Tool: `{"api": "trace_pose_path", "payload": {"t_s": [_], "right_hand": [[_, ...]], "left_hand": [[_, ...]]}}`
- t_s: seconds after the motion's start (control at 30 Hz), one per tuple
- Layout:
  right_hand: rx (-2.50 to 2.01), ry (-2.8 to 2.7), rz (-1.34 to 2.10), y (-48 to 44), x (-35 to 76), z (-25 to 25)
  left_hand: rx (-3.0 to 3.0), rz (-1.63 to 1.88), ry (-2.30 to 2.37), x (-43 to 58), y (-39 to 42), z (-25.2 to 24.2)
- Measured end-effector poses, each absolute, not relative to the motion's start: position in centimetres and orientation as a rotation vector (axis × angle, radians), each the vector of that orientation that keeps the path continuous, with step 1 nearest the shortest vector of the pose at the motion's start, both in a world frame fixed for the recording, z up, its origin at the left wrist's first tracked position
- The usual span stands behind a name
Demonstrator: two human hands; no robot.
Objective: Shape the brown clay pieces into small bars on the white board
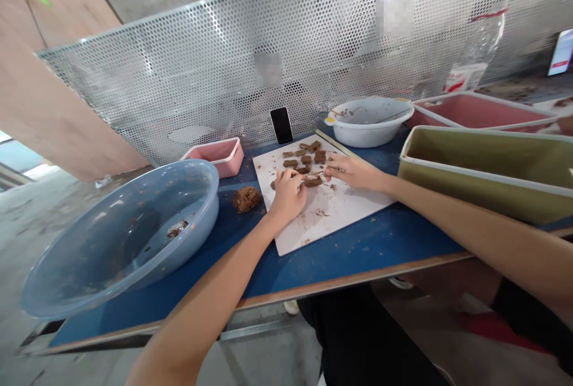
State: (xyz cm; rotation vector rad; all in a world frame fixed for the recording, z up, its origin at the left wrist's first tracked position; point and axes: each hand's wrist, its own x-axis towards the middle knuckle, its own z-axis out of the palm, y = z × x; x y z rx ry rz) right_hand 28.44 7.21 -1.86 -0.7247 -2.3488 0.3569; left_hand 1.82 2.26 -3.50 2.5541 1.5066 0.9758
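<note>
A white cutting board (331, 213) lies on the blue table (358, 255). Several brown cut pieces (308, 158) sit at the board's far end. My left hand (287, 194) is curled closed on the board's left side, beside a brown piece (312, 182); what its fingers hold is hidden. My right hand (351, 171) rests on the board with fingers pressed together, fingertips touching that same brown piece. A brown lump (246, 198) lies on the table left of the board.
A large blue basin (120, 243) overhangs the table's left edge. A pink box (219, 154), a phone (282, 125), a white bowl (367, 122), a green bin (487, 165) and a pink bin (478, 111) stand along a perforated metal screen (268, 46).
</note>
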Motion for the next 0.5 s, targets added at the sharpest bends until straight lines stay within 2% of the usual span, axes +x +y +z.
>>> {"api": "trace_pose_path", "payload": {"t_s": [0.27,0.5], "right_hand": [[-0.856,-2.332,0.381,7.31,28.5,-1.95],[-0.897,-2.228,0.253,7.1,28.38,-2.11]], "left_hand": [[2.557,0.943,1.522,1.77,2.32,-3.36],[2.543,0.959,1.498,1.74,2.33,-3.33]]}}
